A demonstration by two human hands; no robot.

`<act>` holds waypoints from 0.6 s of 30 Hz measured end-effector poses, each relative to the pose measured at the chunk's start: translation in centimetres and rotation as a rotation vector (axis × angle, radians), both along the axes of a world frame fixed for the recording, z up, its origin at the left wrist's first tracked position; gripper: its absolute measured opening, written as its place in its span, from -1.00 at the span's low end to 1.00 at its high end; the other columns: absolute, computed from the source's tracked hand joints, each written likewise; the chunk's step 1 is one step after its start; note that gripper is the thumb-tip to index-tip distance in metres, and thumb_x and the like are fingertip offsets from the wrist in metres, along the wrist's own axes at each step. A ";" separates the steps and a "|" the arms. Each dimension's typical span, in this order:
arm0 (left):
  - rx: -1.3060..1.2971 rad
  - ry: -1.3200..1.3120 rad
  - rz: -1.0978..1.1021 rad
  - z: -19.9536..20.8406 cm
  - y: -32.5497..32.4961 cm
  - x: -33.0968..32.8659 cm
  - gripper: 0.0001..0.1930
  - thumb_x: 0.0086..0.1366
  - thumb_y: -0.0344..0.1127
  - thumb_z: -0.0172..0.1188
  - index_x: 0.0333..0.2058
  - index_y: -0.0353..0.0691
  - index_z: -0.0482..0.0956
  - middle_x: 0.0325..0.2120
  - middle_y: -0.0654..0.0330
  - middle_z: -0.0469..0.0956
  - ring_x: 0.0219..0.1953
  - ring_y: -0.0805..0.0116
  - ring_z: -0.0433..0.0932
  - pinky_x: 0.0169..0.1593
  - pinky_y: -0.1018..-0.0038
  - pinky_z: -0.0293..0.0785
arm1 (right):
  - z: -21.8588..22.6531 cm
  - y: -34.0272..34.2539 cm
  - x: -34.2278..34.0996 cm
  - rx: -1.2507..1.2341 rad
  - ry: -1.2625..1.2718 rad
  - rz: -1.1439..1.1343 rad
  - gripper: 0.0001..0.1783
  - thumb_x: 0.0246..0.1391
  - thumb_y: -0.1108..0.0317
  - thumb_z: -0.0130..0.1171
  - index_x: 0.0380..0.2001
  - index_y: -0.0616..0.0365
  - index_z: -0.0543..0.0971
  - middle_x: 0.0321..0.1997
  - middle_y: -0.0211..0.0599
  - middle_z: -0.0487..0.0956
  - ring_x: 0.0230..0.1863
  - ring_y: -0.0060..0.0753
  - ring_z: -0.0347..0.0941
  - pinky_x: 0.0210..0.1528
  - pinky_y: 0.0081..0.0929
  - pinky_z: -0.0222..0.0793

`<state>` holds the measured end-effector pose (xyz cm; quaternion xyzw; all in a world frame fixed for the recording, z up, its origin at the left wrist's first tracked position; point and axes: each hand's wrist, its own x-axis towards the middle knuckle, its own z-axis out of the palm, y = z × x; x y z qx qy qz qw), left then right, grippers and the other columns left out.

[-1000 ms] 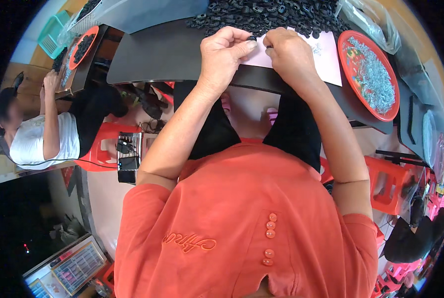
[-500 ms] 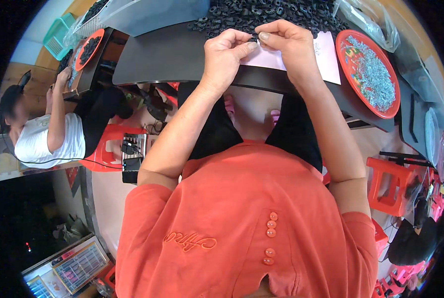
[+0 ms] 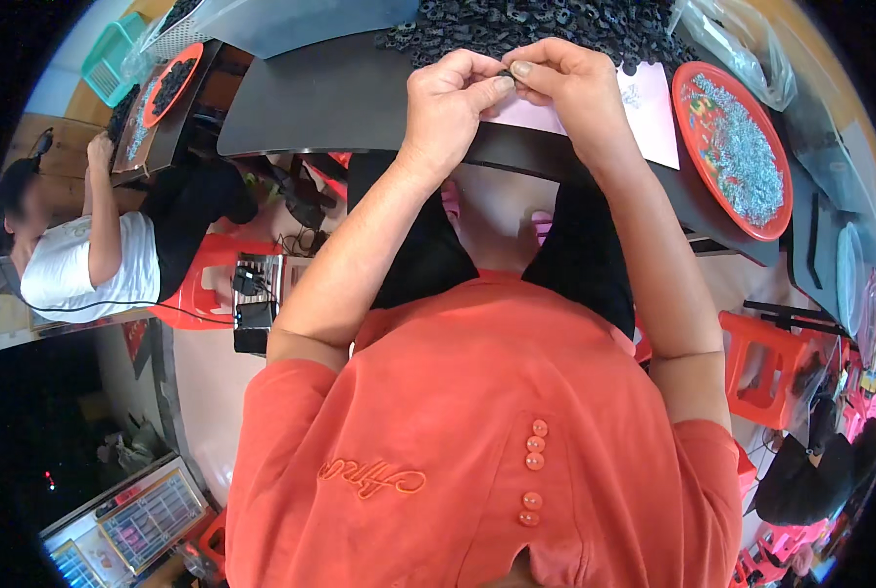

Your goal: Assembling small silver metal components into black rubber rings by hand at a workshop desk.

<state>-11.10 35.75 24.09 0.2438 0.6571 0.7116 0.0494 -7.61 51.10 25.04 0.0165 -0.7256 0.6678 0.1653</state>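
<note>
Above the front edge of the dark table point(image 3: 311, 103), both my hands meet over a pink sheet point(image 3: 654, 122). My left hand point(image 3: 450, 98) pinches a small black part point(image 3: 506, 73) between thumb and forefinger. My right hand point(image 3: 580, 93) is closed at the same part, its thumb and fingertips pressed together; whether it grips a second small piece is hidden. Just beyond my fingers lies a heap of small black plastic parts point(image 3: 546, 24). To the right of the sheet stands a red tray point(image 3: 681, 122) holding many small silvery metal pieces point(image 3: 742, 147), with a few more on the sheet.
A grey-blue bin point(image 3: 291, 29) stands at the table's far left, and a clear plastic bag point(image 3: 742, 44) lies at the far right. Leftward, a person in a white shirt point(image 3: 95, 269) sits beside another table with an orange-red plate point(image 3: 195, 57). Red stools point(image 3: 766, 367) stand at right.
My hands stay together at the small black part, with only slight finger shifts. The person at left has lowered the raised hand a little. The whole view has shifted slightly.
</note>
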 end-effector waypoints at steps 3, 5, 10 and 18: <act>0.018 -0.043 -0.009 0.1 0.1 0.3 -0.90 0.21 -0.43 0.25 -0.31 -0.30 0.59 -0.54 0.33 0.53 -0.55 0.63 0.42 -0.54 0.71 0.27 | 0.0 0.2 0.4 0.123 0.049 -0.054 -0.80 0.00 0.40 0.20 -0.31 0.29 0.64 -0.52 -0.32 0.59 -0.45 -0.59 0.45 -0.38 -0.59 0.35; 0.023 -0.043 -0.008 0.1 0.1 0.2 -0.91 0.21 -0.44 0.25 -0.31 -0.30 0.59 -0.54 0.33 0.53 -0.55 0.63 0.43 -0.53 0.71 0.27 | -0.2 0.5 0.3 0.139 0.071 0.001 -0.76 0.01 0.35 0.17 -0.30 0.29 0.63 -0.50 -0.27 0.60 -0.44 -0.56 0.46 -0.35 -0.54 0.37; -0.012 -0.010 -0.001 -0.2 0.3 -0.1 -0.91 0.21 -0.46 0.24 -0.31 -0.31 0.59 -0.53 0.33 0.53 -0.52 0.63 0.44 -0.51 0.70 0.30 | 0.2 0.8 0.3 0.259 0.070 -0.004 -0.74 0.01 0.32 0.13 -0.31 0.30 0.62 -0.47 -0.20 0.62 -0.43 -0.47 0.50 -0.33 -0.48 0.39; -0.044 0.105 0.044 1.1 1.8 0.1 -0.93 0.19 -0.46 0.25 -0.35 -0.32 0.60 -0.52 0.32 0.55 -0.51 0.62 0.43 -0.43 0.67 0.36 | 1.8 1.0 1.1 0.420 0.163 -0.112 -0.77 0.02 0.36 0.10 -0.31 0.28 0.61 -0.42 -0.02 0.60 -0.40 -0.14 0.55 -0.29 -0.36 0.41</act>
